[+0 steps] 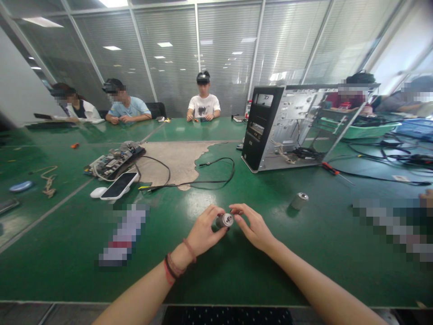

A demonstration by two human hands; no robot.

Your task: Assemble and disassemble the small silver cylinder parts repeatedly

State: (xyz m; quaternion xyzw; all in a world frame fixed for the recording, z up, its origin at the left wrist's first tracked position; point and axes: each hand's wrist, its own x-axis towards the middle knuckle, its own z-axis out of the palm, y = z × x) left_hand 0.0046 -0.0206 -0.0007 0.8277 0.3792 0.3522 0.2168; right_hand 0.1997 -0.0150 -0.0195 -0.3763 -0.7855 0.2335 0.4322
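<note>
The left hand (204,230) grips a metal cylinder (224,220) between thumb and fingers near the green table's (216,282) front edge; its long axis tilts, the detailed end facing up and rightward. Just beside, the right hand (254,226) is loosely open. Farther right, a second cylinder (299,201) stands upright.

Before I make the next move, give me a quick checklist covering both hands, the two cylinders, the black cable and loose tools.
1. Metal cylinder held: ok, the left hand grips it around its side.
2. Its end face visible: ok, turned toward the camera.
3. Right hand touching it: cannot tell, fingers very close.
4. Black cable clear of both hands: ok, lying beyond them.
5. Second cylinder apart from both hands: ok.
6. Loose tools put away: not ok, red-handled screwdriver lies near the computer case.
</note>
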